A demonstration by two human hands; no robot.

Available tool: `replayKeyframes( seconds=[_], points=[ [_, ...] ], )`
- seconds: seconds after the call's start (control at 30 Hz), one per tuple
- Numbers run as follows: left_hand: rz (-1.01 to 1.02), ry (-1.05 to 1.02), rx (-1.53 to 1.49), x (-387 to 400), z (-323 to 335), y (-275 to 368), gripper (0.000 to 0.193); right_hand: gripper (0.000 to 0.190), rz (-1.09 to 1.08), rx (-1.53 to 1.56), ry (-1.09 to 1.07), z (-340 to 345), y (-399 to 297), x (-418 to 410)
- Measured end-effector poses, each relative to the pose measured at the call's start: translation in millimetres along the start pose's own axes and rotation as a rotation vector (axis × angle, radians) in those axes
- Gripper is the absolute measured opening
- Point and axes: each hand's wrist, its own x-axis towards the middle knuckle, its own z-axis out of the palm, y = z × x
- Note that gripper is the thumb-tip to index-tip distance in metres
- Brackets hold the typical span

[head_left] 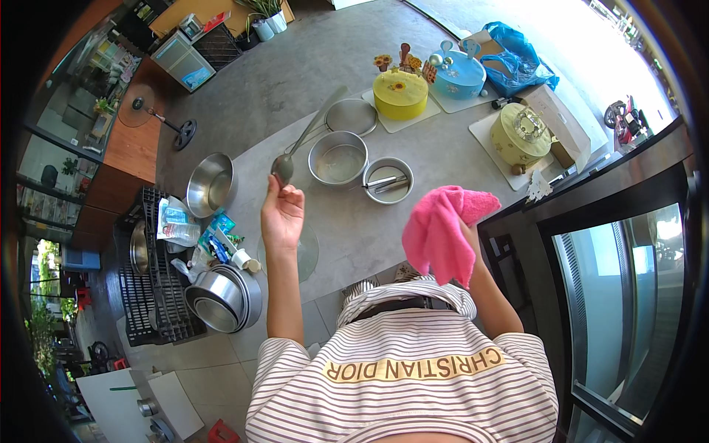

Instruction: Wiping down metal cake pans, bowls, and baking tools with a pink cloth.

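My left hand [284, 205] pinches a long-handled spoon or ladle [283, 168] by its rounded end, the handle slanting up and away over the table. My right hand [468, 224], mostly hidden, grips a bunched pink cloth [440, 238] that hangs down in front of me. Beyond my hands, a round metal cake pan [338, 160] sits beside a smaller one [388, 196] with metal tools inside. A round fine-mesh sieve [352, 117] lies behind the larger pan. A pale round disc [302, 255] lies near my left wrist.
Yellow [401, 97], blue [457, 77] and pale yellow [518, 135] decorated cakes stand on boards at the far right. A steel bowl [211, 185], nested metal pans [221, 299], packets and a black plastic crate [160, 277] are at the left; a glass-doored cabinet [620, 304] stands at the right.
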Motion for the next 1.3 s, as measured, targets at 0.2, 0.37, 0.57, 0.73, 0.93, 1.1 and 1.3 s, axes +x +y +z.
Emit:
replayKeyframes(
  seconds=[0.2, 0.37, 0.57, 0.73, 0.93, 1.1, 1.3],
  points=[
    [-0.321, -0.093, 0.437, -36, 16, -86, 0.016, 0.029, -0.119, -0.030, -0.072, 37, 30, 13],
    [-0.142, -0.191, 0.832, -49, 5, -92, 0.011, 0.024, -0.022, 0.143, 0.008, 30, 8, 28],
    [-0.126, -0.276, 0.943, -63, 19, -59, 0.007, 0.027, -0.041, 0.184, -0.128, 11, -33, 29],
    [-0.120, -0.285, 0.919, -67, 24, -47, 0.007, 0.030, -0.360, 0.158, 0.026, -30, -42, 52],
    [0.648, -0.074, 1.550, -61, 30, -57, 0.009, 0.035, -0.216, 0.130, 0.031, -23, -44, 29],
    [0.908, -0.524, 2.008, -70, 47, -103, 0.021, 0.020, -0.164, -0.173, 0.037, 39, 13, 12],
    [1.046, -0.670, 2.056, -59, 71, -53, 0.030, 0.016, -0.157, -0.696, -0.342, 9, -4, 17]
  ],
)
